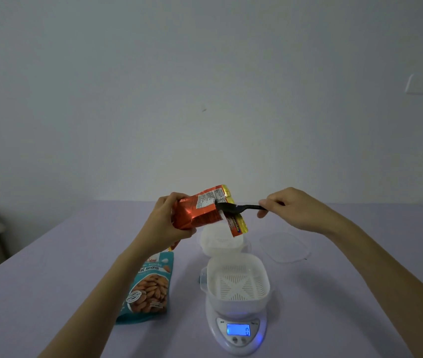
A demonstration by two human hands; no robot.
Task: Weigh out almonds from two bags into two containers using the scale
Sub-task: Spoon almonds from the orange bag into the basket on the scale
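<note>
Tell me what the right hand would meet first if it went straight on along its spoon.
The red bag, gripped by the left hand: the black spoon in the right hand reaches its open mouth, though depth is unclear.

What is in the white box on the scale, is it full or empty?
Empty. The white container on the scale shows only its bare slotted bottom, with nothing lying in it.

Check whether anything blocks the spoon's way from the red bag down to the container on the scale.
Nothing visible does. The black spoon sits at the mouth of the red bag; the white container on the scale below is uncovered and empty, a clear lid lying off to its right.
</note>
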